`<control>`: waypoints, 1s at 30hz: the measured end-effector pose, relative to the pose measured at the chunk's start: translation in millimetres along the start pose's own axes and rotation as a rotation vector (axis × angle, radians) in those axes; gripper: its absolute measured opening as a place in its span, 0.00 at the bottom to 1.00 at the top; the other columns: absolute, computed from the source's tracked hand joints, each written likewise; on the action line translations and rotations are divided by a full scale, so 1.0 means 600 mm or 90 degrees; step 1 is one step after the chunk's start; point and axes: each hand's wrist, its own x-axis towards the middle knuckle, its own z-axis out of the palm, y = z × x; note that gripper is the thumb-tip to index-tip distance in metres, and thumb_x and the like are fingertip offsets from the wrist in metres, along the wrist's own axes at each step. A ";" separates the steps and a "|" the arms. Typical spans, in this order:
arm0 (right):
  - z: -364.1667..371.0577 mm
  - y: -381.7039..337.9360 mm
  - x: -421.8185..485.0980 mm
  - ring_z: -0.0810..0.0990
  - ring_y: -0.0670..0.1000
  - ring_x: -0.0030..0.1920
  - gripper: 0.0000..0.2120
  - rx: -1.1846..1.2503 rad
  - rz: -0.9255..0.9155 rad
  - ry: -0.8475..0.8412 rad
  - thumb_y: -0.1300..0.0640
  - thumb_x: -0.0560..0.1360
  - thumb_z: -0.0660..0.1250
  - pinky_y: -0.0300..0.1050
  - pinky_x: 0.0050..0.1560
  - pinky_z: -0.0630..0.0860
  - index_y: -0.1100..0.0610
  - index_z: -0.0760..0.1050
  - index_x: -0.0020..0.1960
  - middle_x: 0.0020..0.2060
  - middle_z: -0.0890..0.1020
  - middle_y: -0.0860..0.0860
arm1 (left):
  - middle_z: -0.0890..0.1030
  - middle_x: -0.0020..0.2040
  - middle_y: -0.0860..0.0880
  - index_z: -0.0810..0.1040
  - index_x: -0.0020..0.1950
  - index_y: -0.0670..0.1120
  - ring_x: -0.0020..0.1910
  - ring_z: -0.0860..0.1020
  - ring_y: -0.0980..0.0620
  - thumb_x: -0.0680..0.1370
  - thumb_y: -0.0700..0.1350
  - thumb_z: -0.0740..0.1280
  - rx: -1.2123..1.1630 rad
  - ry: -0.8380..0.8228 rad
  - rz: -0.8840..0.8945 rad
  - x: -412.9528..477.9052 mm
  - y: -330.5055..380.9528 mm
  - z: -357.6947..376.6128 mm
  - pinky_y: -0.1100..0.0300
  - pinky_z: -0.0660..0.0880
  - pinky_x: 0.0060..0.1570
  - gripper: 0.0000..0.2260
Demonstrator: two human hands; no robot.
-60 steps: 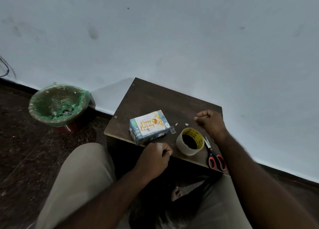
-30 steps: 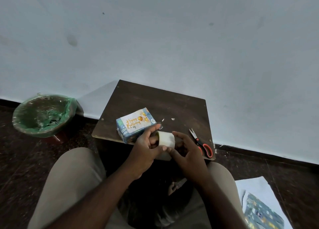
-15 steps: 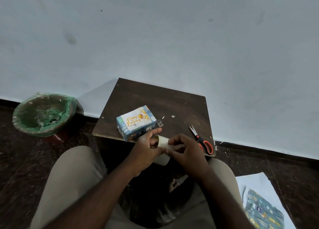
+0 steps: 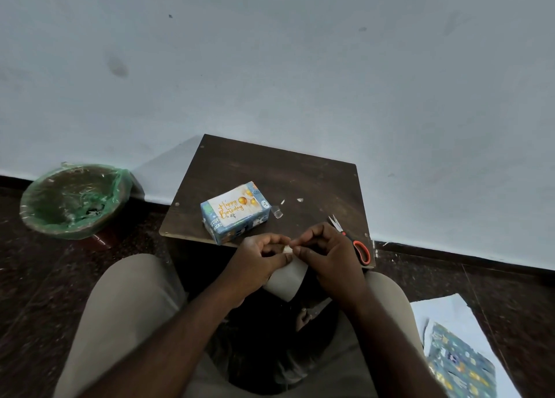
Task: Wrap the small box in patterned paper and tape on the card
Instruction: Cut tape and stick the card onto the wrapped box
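Box (image 4: pixel 235 213), already covered in blue patterned paper, lies on the near left part of the dark table (image 4: pixel 270 169) with the "Happy Birthday" card (image 4: pixel 232 209) flat on its top face; neither hand touches it. To the left on the floor stands a bin (image 4: pixel 72 199) lined with a green bag; at the lower right lies leftover patterned paper (image 4: pixel 459 364) on a white sheet. Two seconds ago the hands were curled and held nothing, and the tape roll (image 4: pixel 286 277) lay on the table beside the scissors (image 4: pixel 357 244); now the roll is off the table, held just in front of its near edge above the lap. The left hand (image 4: pixel 258 259) grips the roll with curled fingers; the right hand (image 4: pixel 330 259) pinches thumb and forefinger at the roll's top edge, seemingly picking for the loose end. The scissors lie untouched at the table's right edge; a small clear scrap (image 4: pixel 277 211) sits just beside the box's right end. The wrapping looks done; the step in hand is probably drawing a strip to fix the card, though whether any tape already holds it cannot be told.
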 end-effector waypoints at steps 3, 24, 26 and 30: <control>-0.004 -0.012 0.001 0.86 0.50 0.44 0.12 0.045 0.023 -0.025 0.74 0.72 0.71 0.39 0.45 0.79 0.60 0.74 0.48 0.43 0.87 0.57 | 0.83 0.50 0.44 0.83 0.50 0.49 0.48 0.81 0.54 0.73 0.42 0.76 0.058 0.013 0.043 -0.002 0.003 0.000 0.58 0.77 0.50 0.07; -0.081 -0.095 0.016 0.77 0.47 0.21 0.13 0.156 0.162 0.008 0.77 0.70 0.70 0.35 0.21 0.69 0.67 0.74 0.51 0.35 0.80 0.64 | 0.80 0.59 0.51 0.70 0.68 0.57 0.56 0.81 0.48 0.69 0.56 0.74 0.091 -0.212 0.110 -0.028 0.039 0.005 0.47 0.79 0.56 0.29; -0.094 -0.095 0.024 0.77 0.49 0.21 0.14 0.139 0.172 0.007 0.76 0.70 0.70 0.35 0.19 0.68 0.66 0.73 0.51 0.37 0.79 0.65 | 0.80 0.59 0.52 0.68 0.69 0.57 0.55 0.80 0.51 0.69 0.55 0.74 0.108 -0.217 0.142 -0.036 0.047 0.008 0.52 0.79 0.56 0.30; -0.120 -0.086 0.036 0.79 0.53 0.25 0.16 0.132 0.215 -0.095 0.72 0.67 0.74 0.41 0.24 0.72 0.63 0.74 0.52 0.38 0.83 0.65 | 0.79 0.56 0.54 0.64 0.69 0.63 0.54 0.79 0.52 0.68 0.54 0.74 0.194 -0.233 0.218 -0.047 0.065 0.014 0.58 0.77 0.53 0.32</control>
